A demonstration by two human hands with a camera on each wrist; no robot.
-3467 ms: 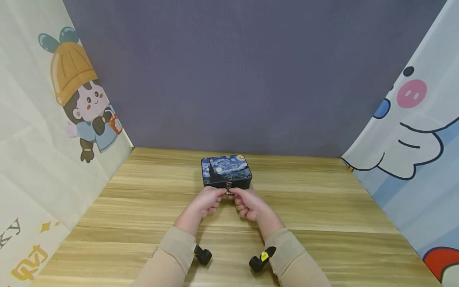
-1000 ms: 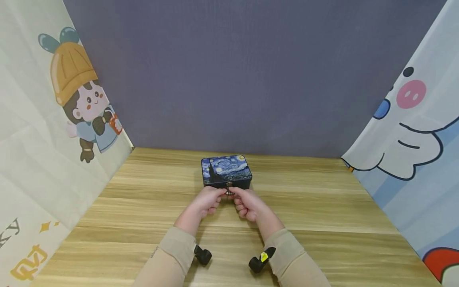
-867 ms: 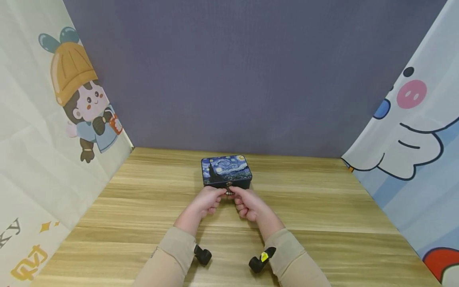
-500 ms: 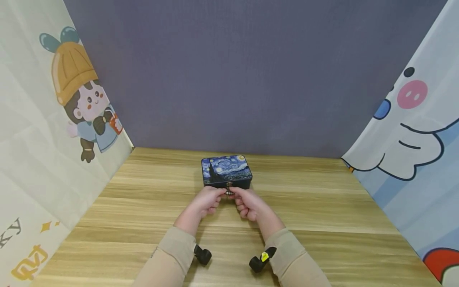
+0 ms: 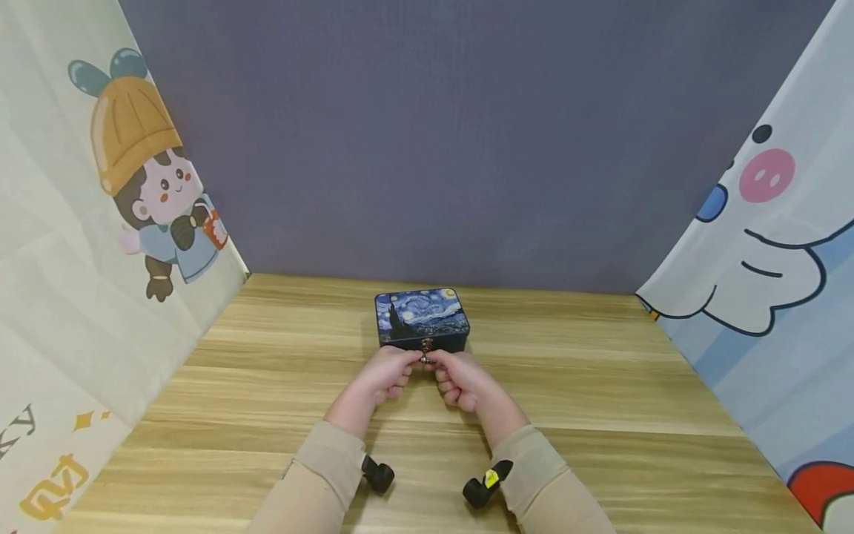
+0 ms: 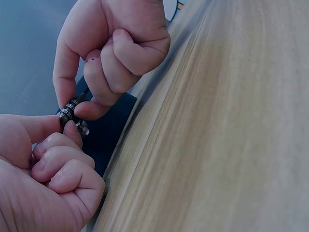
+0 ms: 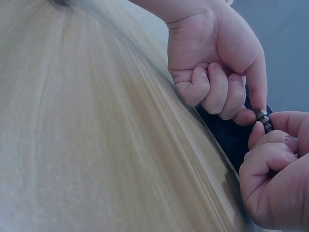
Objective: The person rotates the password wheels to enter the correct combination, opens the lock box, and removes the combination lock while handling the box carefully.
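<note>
A small dark tin box (image 5: 422,314) with a swirling blue night-sky picture on its lid sits closed on the wooden table. On its front is a brass-coloured latch (image 5: 427,344), from which a small combination padlock (image 6: 67,111) with ringed number dials hangs. My left hand (image 5: 387,371) pinches one end of the padlock between thumb and forefinger, its other fingers curled in. From the other side, my right hand (image 5: 462,378) pinches the dials (image 7: 264,120) with thumb and forefinger. Fingertips of both hands cover part of the padlock.
The wooden table (image 5: 267,415) ends at a grey-purple back panel (image 5: 427,148) just behind the box. Printed cartoon curtains hang at the left (image 5: 60,222) and right (image 5: 787,297). Black wrist cameras (image 5: 378,476) sit on both forearms.
The box and both arms stay in place. Only the thumb and fingertips of my right hand shift slightly at the padlock, and its visible part looks a little different.
</note>
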